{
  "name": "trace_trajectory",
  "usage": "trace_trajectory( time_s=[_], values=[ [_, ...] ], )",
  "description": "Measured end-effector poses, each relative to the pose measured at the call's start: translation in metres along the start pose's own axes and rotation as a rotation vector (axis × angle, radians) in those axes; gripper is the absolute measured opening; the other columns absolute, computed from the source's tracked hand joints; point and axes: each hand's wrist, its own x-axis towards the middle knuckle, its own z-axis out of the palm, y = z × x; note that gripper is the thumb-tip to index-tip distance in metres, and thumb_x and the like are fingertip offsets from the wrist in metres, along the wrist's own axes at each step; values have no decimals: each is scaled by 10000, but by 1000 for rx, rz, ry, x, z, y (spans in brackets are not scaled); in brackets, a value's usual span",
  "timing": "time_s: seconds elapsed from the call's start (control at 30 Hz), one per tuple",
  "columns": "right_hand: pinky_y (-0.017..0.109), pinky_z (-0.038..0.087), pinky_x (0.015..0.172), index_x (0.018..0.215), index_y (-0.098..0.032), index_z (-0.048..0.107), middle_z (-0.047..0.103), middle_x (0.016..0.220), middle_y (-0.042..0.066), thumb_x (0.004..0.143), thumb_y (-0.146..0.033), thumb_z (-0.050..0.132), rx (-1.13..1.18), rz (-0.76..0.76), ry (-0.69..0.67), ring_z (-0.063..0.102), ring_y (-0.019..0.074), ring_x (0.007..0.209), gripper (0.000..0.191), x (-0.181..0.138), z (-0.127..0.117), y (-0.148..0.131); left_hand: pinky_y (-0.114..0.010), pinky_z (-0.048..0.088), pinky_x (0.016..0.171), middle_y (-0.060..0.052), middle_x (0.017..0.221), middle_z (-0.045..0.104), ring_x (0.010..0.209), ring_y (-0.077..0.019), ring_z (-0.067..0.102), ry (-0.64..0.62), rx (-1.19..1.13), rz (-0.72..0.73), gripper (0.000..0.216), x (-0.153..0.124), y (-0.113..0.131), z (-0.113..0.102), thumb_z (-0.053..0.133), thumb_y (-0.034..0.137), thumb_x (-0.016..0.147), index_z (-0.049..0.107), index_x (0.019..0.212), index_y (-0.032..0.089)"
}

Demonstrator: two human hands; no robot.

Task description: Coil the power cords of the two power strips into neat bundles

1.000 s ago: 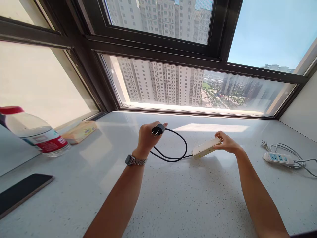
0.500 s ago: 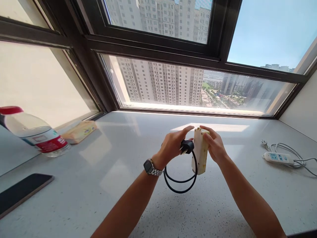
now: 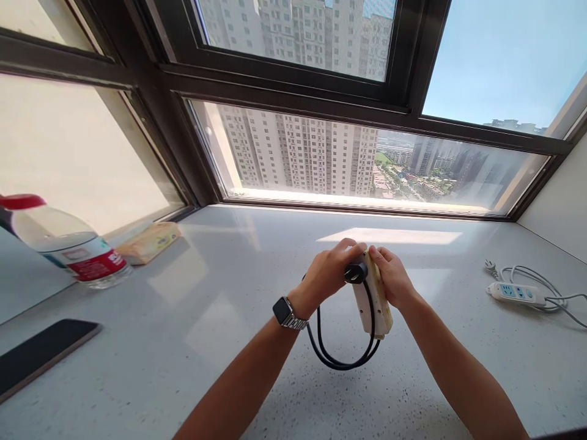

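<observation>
A yellowed white power strip (image 3: 367, 311) is held up and tilted over the counter, its screw-dotted back partly toward me. My right hand (image 3: 393, 276) grips its right side near the top. My left hand (image 3: 326, 273) is closed around a black power plug (image 3: 356, 272), whose prongs face me, and its fingertips reach the strip's top end. From the plug a black cord (image 3: 342, 366) hangs in loops below my hands and meets the strip's lower end. Some left fingers are hidden behind the hand.
A speckled white counter (image 3: 257, 391) runs to the window. On the left are a red-capped water bottle (image 3: 87, 256), a soft tissue pack (image 3: 151, 243) and a black phone (image 3: 43, 354). At the right lies another white power strip (image 3: 516, 293) with its grey cord coiled.
The power strip has come lower and tilted, its bottom end swinging right. My left hand has moved right, bringing the plug against the strip's top, and the cord loop hangs lower.
</observation>
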Motion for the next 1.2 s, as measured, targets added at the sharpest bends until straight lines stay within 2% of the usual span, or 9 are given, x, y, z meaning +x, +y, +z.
trace_trajectory(
  time_s=[0.13,0.2,0.3,0.4,0.53,0.7,0.8,1.0,1.2],
  values=[
    [292,458,630,1020,-191,581,614,851,38,691,-694,631,-163,-64,-207,561,185,751,603,-3,-5,-5,-249,478,644,-30,982,638,815,-177,634,63,-14,-140,401,1,-4,4,492,78,797,533,1143,276],
    [317,471,748,1283,-225,485,617,1069,62,676,-567,724,-313,-119,-322,573,224,936,736,-6,-6,-6,-244,455,611,-23,919,641,767,-173,625,92,5,-220,334,1,-5,6,470,75,801,542,1076,250],
    [352,462,801,1425,-249,319,598,1134,68,662,-325,760,-585,-143,-285,559,238,980,885,-7,-4,-2,-246,438,586,-25,905,637,742,-173,622,77,14,-285,295,2,-7,9,445,64,807,547,1028,230],
    [348,466,727,1395,-222,349,624,1020,64,719,-208,632,-708,-101,-250,574,227,877,733,-5,-4,1,-262,468,605,-57,1090,612,801,-182,638,32,7,-265,404,1,-9,16,441,50,810,524,1158,239],
    [327,461,678,1303,-214,435,639,973,52,758,-225,592,-732,-87,-325,586,214,828,568,0,-12,1,-314,527,707,-105,1444,370,1065,-238,594,-17,55,-111,728,-1,-14,25,433,-16,766,317,1417,290],
    [325,451,658,1066,-160,549,646,883,55,709,-291,685,-880,-58,-391,585,222,796,404,5,-21,4,-444,439,992,-94,1449,376,1254,-277,436,-141,42,198,785,-1,-9,27,543,19,752,305,1434,327],
    [329,452,653,1006,-158,555,641,886,54,661,-347,746,-890,-37,-425,587,226,796,437,7,-22,5,-405,480,899,-87,1252,531,1098,-265,527,-241,59,149,699,0,-1,22,633,118,750,393,1383,293],
    [318,435,662,951,-177,576,635,893,35,682,-524,729,-780,-78,-576,577,222,824,464,4,-15,2,-308,489,673,-63,1130,565,928,-228,581,-348,136,-10,601,-4,8,15,569,143,787,420,1351,287],
    [328,432,696,1072,-161,555,645,1011,84,734,-571,682,-833,-127,-458,580,248,893,547,3,-9,16,-309,502,680,-80,1171,524,974,-235,566,-386,114,-28,718,-6,-2,15,544,101,764,327,1424,280]
  ],
)
